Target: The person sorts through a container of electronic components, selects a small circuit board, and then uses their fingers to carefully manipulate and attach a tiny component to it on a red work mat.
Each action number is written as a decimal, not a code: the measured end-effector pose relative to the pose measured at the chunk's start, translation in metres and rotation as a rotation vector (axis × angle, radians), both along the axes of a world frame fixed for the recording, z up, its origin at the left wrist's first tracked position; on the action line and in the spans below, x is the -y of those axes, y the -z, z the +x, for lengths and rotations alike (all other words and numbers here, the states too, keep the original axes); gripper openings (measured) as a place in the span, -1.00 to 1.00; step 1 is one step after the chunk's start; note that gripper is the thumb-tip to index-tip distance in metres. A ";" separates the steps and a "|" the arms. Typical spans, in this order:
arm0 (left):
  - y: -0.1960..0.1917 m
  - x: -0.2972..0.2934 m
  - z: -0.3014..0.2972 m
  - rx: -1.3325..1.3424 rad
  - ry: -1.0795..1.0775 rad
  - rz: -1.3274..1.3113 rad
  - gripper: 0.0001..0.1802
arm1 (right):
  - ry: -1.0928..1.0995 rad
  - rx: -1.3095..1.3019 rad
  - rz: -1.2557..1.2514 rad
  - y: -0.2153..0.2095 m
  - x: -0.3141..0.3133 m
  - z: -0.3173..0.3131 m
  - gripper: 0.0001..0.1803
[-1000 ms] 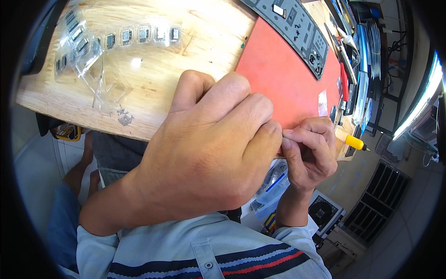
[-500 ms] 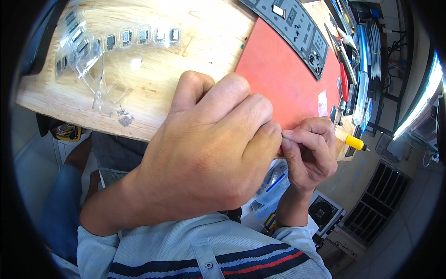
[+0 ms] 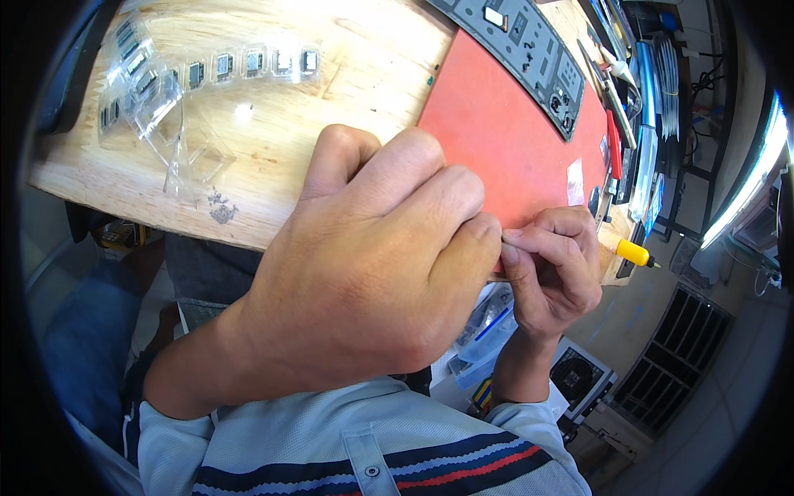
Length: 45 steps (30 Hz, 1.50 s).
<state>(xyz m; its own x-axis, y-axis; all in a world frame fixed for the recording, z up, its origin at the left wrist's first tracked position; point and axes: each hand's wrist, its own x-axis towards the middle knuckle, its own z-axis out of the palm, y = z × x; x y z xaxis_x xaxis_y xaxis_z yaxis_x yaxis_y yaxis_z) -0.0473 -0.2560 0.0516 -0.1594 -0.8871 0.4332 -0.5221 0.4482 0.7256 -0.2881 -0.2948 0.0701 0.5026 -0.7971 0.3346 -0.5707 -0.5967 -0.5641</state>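
Observation:
Large in the middle, my left hand [image 3: 380, 256] is curled closed, its back toward the view. Whatever its fingers grip lies hidden behind the knuckles. Close on its right, my right hand [image 3: 556, 264] pinches with thumb and forefinger right against the left hand's edge; a tiny tip shows there, too small to name. Both hands are held over the near edge of a red mat [image 3: 504, 140]. Beyond them on that mat lies a dark grey tray-like plate [image 3: 529, 62] with small parts on it. A small pale slip [image 3: 575, 182] lies beside the right hand.
Clear plastic strips [image 3: 149, 91] with small metallic parts in pockets lie at the far left of the wooden table [image 3: 364, 50]. Tools, including one with a red handle [image 3: 614, 145], line the right edge, with a yellow-handled tool [image 3: 632, 252] nearer. Another person's leg [image 3: 91, 331] shows lower left.
My two hands stay nearly still in the same pinch. At the lower left, the other person's leg has shifted.

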 end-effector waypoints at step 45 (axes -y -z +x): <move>-0.003 0.001 0.000 0.025 -0.001 -0.015 -0.67 | 0.003 0.005 0.004 0.001 -0.001 0.001 -0.71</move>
<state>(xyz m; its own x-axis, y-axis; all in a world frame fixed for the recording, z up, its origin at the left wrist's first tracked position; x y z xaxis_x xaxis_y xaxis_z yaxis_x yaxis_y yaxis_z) -0.0469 -0.2569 0.0546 -0.1695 -0.8806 0.4424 -0.5399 0.4585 0.7058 -0.2873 -0.2943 0.0695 0.4983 -0.8002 0.3338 -0.5698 -0.5924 -0.5695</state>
